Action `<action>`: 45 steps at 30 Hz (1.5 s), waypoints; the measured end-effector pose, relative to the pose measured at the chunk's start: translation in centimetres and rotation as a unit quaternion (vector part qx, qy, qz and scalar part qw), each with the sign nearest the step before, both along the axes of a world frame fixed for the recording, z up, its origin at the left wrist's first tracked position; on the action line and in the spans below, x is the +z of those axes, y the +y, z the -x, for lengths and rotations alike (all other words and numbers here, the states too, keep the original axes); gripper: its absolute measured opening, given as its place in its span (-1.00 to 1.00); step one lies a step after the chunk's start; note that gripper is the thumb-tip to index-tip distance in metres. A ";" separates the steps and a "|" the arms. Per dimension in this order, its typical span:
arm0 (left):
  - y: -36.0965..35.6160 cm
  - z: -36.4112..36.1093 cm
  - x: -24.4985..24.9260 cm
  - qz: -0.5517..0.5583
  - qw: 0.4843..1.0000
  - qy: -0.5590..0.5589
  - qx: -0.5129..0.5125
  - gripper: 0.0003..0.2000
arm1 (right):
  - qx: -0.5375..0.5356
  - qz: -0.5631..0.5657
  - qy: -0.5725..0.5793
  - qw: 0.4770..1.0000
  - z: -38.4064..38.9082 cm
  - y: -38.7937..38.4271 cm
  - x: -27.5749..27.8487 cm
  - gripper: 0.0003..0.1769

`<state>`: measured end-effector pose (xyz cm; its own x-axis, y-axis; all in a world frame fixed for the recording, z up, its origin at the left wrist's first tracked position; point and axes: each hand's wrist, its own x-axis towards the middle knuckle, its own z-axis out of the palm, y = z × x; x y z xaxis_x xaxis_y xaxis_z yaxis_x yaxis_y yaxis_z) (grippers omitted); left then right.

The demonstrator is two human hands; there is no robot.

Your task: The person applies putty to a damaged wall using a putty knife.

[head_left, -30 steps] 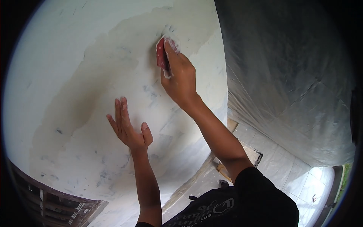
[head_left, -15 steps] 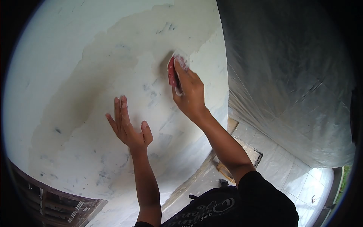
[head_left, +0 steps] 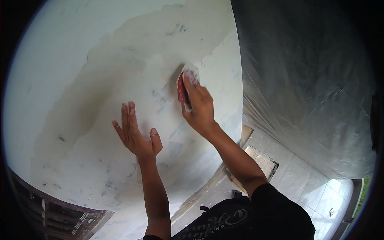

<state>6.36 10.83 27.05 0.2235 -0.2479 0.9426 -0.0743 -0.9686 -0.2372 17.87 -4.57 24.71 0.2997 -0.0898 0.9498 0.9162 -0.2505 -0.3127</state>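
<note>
My right hand (head_left: 199, 107) presses a red sanding pad (head_left: 183, 90), dusted white, flat against a patched wall (head_left: 100, 80). The pad sits at the lower edge of a darker tan patch of filler. My left hand (head_left: 135, 133) lies flat on the wall below and to the left, fingers together and pointing up, thumb out, white dust on the fingertips. It holds nothing.
Clear plastic sheeting (head_left: 304, 88) covers the adjoining surface on the right. Below lie pale floor tiles (head_left: 300, 180) and a dusty flat board (head_left: 262, 160). Dark woodwork (head_left: 56, 216) shows at the bottom left. My black shirt (head_left: 248, 220) fills the bottom edge.
My right hand has slid the red pad down and to the right across the wall, from the upper tan patch to its lower edge. My left hand has stayed in place.
</note>
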 end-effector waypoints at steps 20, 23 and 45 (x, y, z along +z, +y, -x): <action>-0.1 -0.1 0.0 -0.007 1.000 -0.003 0.017 -0.49 | 0.029 -0.013 -0.008 0.999 -4.0 0.2 2.7 -0.16; 0.0 -0.2 0.1 -0.010 1.000 0.002 0.024 -0.50 | 0.038 0.063 -0.030 0.997 -1.7 1.7 -0.4 -0.11; -0.5 0.1 0.3 -0.024 0.996 0.038 0.072 -0.47 | 0.059 0.004 -0.043 0.997 1.6 0.7 -1.4 -0.13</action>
